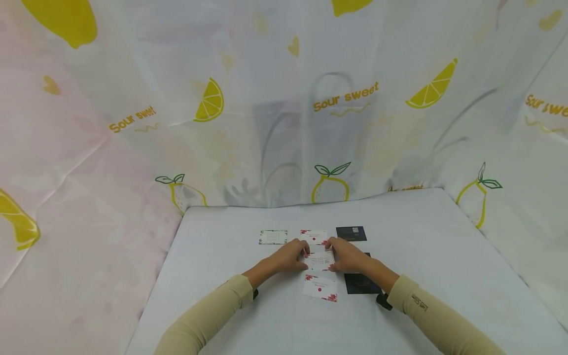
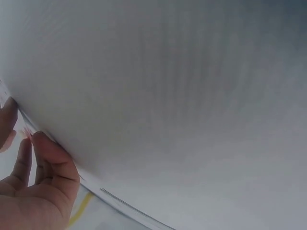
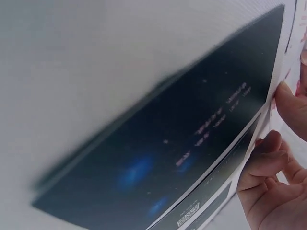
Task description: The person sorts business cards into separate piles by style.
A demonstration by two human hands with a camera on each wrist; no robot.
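Between my two hands is a white business card [image 1: 319,261] with red floral corners and small print. My left hand [image 1: 291,256] pinches its left edge with thumb and fingers, and my right hand [image 1: 348,255] pinches the right edge. A similar red-flowered card [image 1: 313,236] lies just beyond, and another [image 1: 320,288] lies nearer, slightly turned. Beside my right hand are a black card [image 1: 361,284] and, partly covered by the hand, another black one. In the right wrist view the black card [image 3: 192,129] shows blue glows and small text beside the curled fingers [image 3: 268,165].
At the back stand out a black card [image 1: 351,233] with a square code and a white card [image 1: 273,237] with a leafy border. All lie on a white-covered table [image 1: 213,236]. A lemon-print curtain [image 1: 266,148] rises behind the table and along its sides.
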